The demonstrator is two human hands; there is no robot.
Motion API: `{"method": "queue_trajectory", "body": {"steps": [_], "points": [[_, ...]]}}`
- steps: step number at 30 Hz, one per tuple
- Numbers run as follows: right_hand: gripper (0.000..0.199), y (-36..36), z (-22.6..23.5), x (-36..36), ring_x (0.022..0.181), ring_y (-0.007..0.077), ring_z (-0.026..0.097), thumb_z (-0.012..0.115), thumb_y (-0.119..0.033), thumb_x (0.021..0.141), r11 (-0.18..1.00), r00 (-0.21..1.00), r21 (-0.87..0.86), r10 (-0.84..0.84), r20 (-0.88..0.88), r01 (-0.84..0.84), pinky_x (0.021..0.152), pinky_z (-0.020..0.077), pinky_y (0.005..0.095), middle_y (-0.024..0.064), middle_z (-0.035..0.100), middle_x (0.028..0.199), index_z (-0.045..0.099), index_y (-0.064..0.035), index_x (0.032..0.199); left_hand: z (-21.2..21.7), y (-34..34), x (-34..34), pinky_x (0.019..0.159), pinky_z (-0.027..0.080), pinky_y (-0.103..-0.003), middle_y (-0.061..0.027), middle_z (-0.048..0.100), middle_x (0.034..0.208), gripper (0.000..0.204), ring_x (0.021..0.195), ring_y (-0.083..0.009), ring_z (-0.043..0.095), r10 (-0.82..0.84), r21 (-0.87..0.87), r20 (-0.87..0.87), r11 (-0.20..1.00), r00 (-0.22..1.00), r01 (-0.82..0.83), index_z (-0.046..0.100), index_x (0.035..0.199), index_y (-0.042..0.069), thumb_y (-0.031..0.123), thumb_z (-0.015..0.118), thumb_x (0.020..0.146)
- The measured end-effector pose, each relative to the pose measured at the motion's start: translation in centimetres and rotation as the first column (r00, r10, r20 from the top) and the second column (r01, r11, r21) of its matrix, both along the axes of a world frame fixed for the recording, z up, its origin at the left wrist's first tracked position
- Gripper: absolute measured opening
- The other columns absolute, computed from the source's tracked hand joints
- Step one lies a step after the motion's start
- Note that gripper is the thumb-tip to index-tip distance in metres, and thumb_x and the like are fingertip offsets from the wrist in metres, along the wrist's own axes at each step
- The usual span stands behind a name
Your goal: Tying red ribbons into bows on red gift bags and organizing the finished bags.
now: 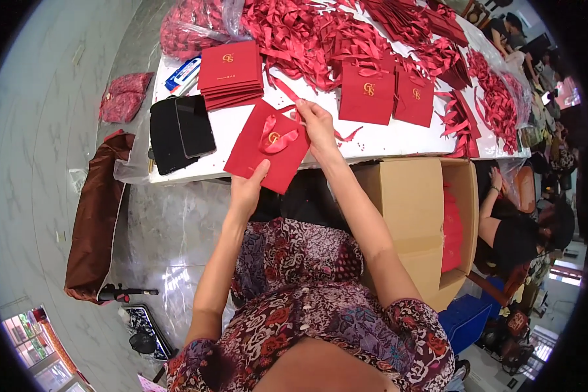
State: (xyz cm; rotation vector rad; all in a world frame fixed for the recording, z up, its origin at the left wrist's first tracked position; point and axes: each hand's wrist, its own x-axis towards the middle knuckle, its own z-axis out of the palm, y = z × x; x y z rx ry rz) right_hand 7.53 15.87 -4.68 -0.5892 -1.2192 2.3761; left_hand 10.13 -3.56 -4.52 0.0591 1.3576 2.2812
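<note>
Floral fabric of the wearer's garment [313, 313] nearest. Cardboard box [408, 215] beyond it, at right, red contents [451, 228] visible inside. Left hand [248, 189]: thumb on top, gripping lower edge of red paper bag [281, 163], held tilted at front of white table [372, 145]. Right hand [317, 124]: fingers closed at bag's upper right edge; cannot tell whether on paper or ribbon. Farther: dark phone [195, 127], stacked red bags [228, 70], heaped red ribbons [294, 39].
</note>
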Motion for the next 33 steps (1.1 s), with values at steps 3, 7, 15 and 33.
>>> {"method": "queue_trajectory", "body": {"steps": [3,7,15,33], "points": [[0.018,2.4,-0.8,-1.0,0.069,0.0077,0.057,0.065,-0.018,0.094,0.989,0.997,0.128,-0.072,-0.041,0.076,0.063,0.0442,0.0212,-0.0006,0.064,0.078,0.068,-0.0003,0.094,0.5,-0.3,1.4,0.096,0.047,-0.032,-0.0087,0.062,0.123,0.045,0.111,-0.0177,0.059,-0.01,-0.235,-0.304,0.97,0.953,-0.065,0.053,0.131,-0.001,0.004,0.068,0.089],[0.018,4.3,-1.7,-1.9,0.066,0.0045,0.053,0.069,-0.018,0.091,0.98,0.995,0.175,-0.1,0.018,0.095,0.06,0.0419,0.0224,-0.003,0.064,0.075,0.071,-0.0002,0.089,1.4,0.0,2.8,0.094,0.047,-0.029,-0.0094,0.066,0.117,0.031,0.108,-0.0153,0.06,-0.064,-0.374,-0.44,0.92,0.896,-0.118,0.06,0.121,-0.005,0.003,0.062,0.091],[0.032,7.3,-2.8,5.3,0.072,0.0263,0.063,0.071,-0.028,0.087,0.498,0.91,0.854,-0.408,0.074,0.153,0.067,0.05,0.0387,0.0131,0.065,0.084,0.06,0.0005,0.097,5.0,0.4,-0.2,0.096,0.046,-0.036,-0.015,0.064,0.118,0.042,0.109,-0.0298,0.06,-0.263,-0.426,-0.899,0.711,0.351,-0.56,0.059,0.124,-0.004,-0.005,0.062,0.081],[0.011,3.8,-0.6,6.2,0.071,0.0141,0.064,0.064,-0.011,0.092,0.666,0.994,0.739,0.041,0.098,-0.101,0.064,0.0498,0.029,0.0095,0.065,0.075,0.062,-0.0011,0.094,-0.4,4.0,-6.2,0.088,0.044,-0.042,-0.0115,0.055,0.125,0.045,0.104,-0.0319,0.052,-0.63,-0.634,-0.737,0.518,0.246,-0.574,0.059,0.122,0.003,0.015,0.07,0.08]]}}
